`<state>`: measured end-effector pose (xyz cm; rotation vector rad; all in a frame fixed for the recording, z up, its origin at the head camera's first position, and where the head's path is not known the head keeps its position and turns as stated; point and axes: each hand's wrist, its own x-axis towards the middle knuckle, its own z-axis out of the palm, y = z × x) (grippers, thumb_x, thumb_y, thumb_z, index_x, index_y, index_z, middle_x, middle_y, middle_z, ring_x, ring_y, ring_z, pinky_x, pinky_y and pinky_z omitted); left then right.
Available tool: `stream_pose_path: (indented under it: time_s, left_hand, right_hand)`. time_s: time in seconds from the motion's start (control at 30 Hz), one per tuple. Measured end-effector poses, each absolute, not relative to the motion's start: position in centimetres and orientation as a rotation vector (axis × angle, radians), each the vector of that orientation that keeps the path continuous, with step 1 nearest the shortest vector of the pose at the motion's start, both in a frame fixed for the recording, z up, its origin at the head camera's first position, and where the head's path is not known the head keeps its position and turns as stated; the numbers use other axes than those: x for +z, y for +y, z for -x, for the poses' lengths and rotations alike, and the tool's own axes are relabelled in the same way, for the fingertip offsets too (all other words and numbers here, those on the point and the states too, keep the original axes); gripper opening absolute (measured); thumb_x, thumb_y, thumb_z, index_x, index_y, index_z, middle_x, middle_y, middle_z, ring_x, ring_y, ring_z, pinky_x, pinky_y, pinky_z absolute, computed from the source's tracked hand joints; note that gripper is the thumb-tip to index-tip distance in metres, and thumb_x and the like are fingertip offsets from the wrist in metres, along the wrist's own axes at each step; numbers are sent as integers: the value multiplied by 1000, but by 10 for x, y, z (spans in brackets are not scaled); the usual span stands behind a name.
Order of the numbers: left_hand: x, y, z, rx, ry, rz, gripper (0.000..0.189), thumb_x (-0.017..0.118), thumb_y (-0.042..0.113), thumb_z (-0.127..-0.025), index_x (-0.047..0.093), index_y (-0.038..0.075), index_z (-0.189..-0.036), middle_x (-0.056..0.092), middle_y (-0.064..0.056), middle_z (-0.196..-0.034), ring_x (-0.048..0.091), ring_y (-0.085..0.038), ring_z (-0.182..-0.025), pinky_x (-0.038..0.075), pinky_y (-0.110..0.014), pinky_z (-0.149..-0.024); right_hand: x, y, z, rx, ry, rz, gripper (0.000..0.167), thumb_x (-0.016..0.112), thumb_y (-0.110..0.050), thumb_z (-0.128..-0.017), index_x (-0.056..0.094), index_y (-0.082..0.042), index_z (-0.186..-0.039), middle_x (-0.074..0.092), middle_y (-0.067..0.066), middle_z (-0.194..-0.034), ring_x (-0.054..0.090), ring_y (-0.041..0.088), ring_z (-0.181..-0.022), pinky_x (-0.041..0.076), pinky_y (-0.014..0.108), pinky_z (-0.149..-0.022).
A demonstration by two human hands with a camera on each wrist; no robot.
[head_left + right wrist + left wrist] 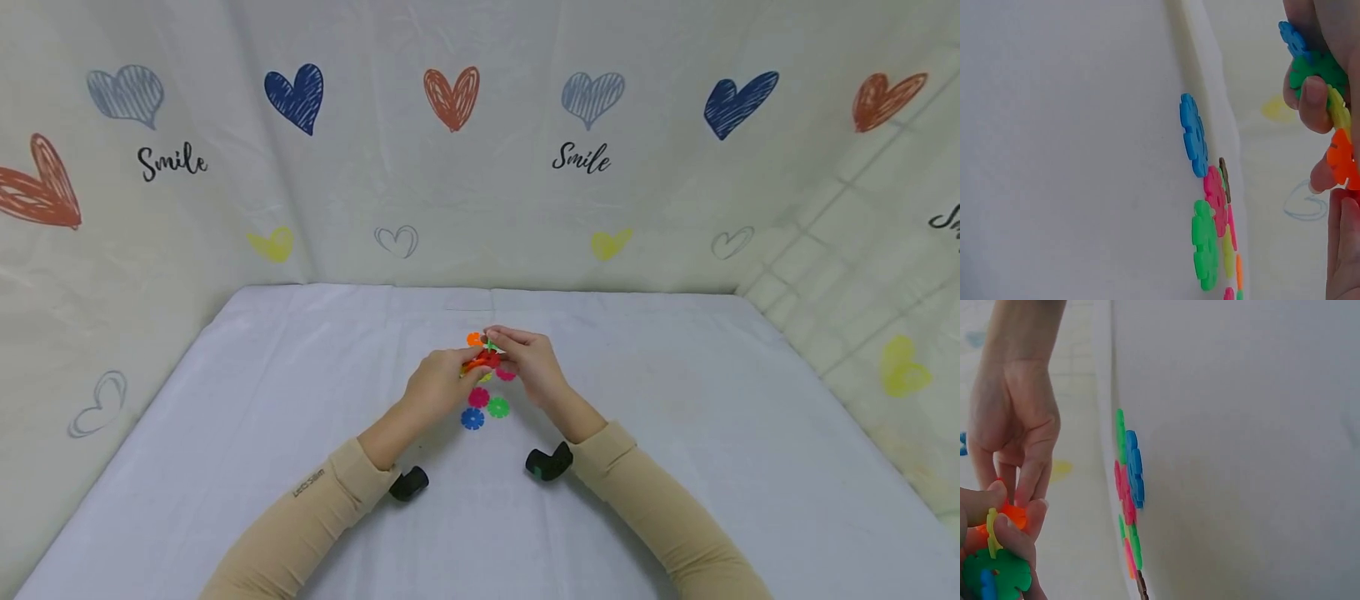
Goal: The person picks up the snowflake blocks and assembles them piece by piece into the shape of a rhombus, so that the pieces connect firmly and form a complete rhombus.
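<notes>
My left hand (438, 383) grips a chain of flat notched plastic discs slotted together. In the right wrist view the chain has a blue disc (1292, 39), a green disc (1317, 72), a yellow disc (1339, 109) and an orange disc (1341, 156). My right hand (536, 367) meets it from the other side, thumb and fingers pinching a red disc (492, 359) at the orange end. Fingers cover much of that red disc. Both hands are held over the loose discs near the table's middle.
Below the hands lie a loose blue disc (472, 418), a light green disc (498, 407) and a pink disc (478, 397). Farther back are an orange disc (474, 339) and another pink one. A white cloth (300, 350) covers the table; a heart-printed curtain (495, 192) hangs behind.
</notes>
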<state>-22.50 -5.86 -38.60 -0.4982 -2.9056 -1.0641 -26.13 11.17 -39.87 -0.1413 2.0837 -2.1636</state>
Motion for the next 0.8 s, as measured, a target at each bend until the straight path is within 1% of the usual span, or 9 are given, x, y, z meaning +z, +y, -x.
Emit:
stream_pose_path:
  time_s: [0.07,0.13,0.27,0.37,0.43,0.5,0.63,0.73,0.8]
  left_hand:
    - [-387,-60,225,-1062,-2905,505,48,73,25,-97,63,4,-140,67,-4,-80,48,-13,-51,36,-19,-47]
    - [-388,-61,226,-1065,-2904,501,48,73,25,-97,63,4,-139,72,-8,-94,50,-13,-54,37,-19,-48]
    - [-389,-64,227,-1084,-2924,449,47,74,26,-97,64,6,-139,73,-12,-112,55,-16,-60,38,-21,-50]
    - [-389,-67,229,-1097,-2942,407,48,74,26,-97,64,9,-140,72,-12,-121,63,-18,-73,45,-21,-54]
    - [-389,-68,230,-1100,-2953,393,49,74,27,-96,63,10,-141,69,-11,-130,67,-20,-82,49,-22,-57]
    - [-388,-70,230,-1084,-2963,393,49,74,28,-97,63,11,-142,67,-11,-133,68,-21,-92,51,-22,-59]
    - [-388,-75,231,-1086,-2979,383,49,73,28,-97,62,12,-142,68,-10,-132,66,-24,-88,45,-24,-55]
    - [-388,-79,231,-1083,-2983,372,49,73,30,-97,63,14,-142,68,-9,-131,65,-24,-90,47,-25,-58]
    - [-388,-82,231,-1077,-2980,369,48,73,31,-97,64,15,-141,68,-9,-131,65,-25,-98,51,-26,-64]
  right_hand:
    - [-399,112,262,-2145,2075,159,40,63,-18,-104,62,8,-134,66,21,-131,72,15,-90,58,25,-81]
    - [-399,114,262,-2114,2070,178,39,62,-18,-104,62,7,-135,65,20,-133,73,16,-93,58,26,-82]
    - [-397,121,263,-2037,2063,215,41,61,-20,-105,60,2,-139,60,19,-141,73,23,-101,58,29,-85]
    - [-397,128,266,-2020,2049,243,45,59,-21,-106,56,3,-143,56,22,-144,72,27,-106,57,31,-87]
    - [-398,133,270,-2019,2042,259,47,59,-20,-106,52,6,-145,56,24,-143,72,27,-107,57,31,-89]
    - [-399,137,273,-2002,2055,276,49,59,-20,-106,51,8,-145,57,26,-141,73,27,-106,56,31,-90]
    - [-399,143,277,-1896,2151,268,44,60,-19,-105,56,6,-140,64,24,-131,73,23,-97,57,31,-90]
    - [-399,148,281,-1780,2221,253,39,59,-17,-104,60,4,-137,67,21,-123,69,21,-92,58,28,-86]
    - [-400,151,284,-1723,2226,246,38,59,-16,-104,60,4,-137,67,21,-121,68,20,-90,58,27,-83]
